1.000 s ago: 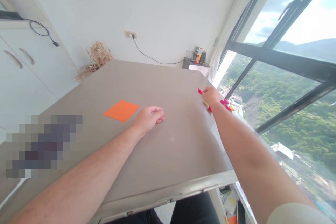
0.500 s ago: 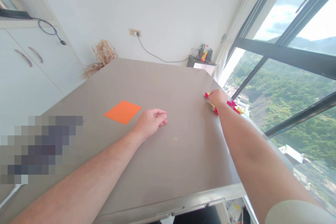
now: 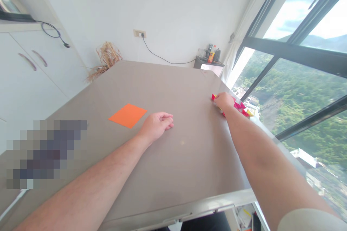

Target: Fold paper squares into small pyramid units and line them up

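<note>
My left hand (image 3: 157, 126) rests on the grey-brown table (image 3: 173, 169), fingers curled together and nothing visible in them. Just left of it lies a flat square sheet of orange paper (image 3: 128, 115), turned cornerwise. Farther off, near the table's right edge, my right hand (image 3: 224, 100) is closed down among small folded paper pieces. A red piece (image 3: 213, 96) shows at its fingertips, which are largely hidden. Right of that wrist sit several more pieces, among them a magenta one (image 3: 239, 105) and a yellow one (image 3: 249, 113).
A blurred-out object (image 3: 51, 153) is at the left. Dried stalks (image 3: 107, 57) stand beyond the table's far left corner. Bottles (image 3: 213, 54) stand on a small cabinet (image 3: 209, 65) by the wall. A window (image 3: 298, 90) runs along the right. An open drawer (image 3: 245, 216) is below the front edge.
My right hand has shifted very slightly among the folded pieces, covering more of the yellow and red ones below it. My left hand and the orange sheet stay in place.
</note>
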The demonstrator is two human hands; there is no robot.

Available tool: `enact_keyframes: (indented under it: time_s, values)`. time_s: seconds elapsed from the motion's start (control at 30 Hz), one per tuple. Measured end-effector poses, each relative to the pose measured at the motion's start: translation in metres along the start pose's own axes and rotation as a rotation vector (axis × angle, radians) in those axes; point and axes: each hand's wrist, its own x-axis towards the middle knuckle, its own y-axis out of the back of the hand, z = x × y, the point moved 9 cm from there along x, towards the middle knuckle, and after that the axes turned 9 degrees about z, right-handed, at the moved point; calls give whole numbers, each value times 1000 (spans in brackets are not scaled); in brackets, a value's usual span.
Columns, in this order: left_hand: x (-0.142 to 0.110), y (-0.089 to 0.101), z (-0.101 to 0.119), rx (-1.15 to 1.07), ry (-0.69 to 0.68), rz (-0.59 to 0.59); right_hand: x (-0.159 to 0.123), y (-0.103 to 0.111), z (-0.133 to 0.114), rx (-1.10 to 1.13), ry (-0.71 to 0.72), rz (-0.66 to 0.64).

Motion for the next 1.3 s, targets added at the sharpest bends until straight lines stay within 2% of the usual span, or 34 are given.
enact_keyframes:
  time_s: [0.7,0.83,1.0,1.13,1.3]
  values:
    - [0,-2,-1,51,0,-40,-1,3,2,123,-38,12]
    - [-1,-2,0,53,0,-38,2,12,6,145,-59,53]
    - [-1,-2,1,50,2,-36,12,31,24,132,-125,147]
    - [0,-2,-1,54,0,-39,17,29,33,99,-124,80]
    - [1,-2,-3,53,2,-39,18,18,28,37,-76,5]
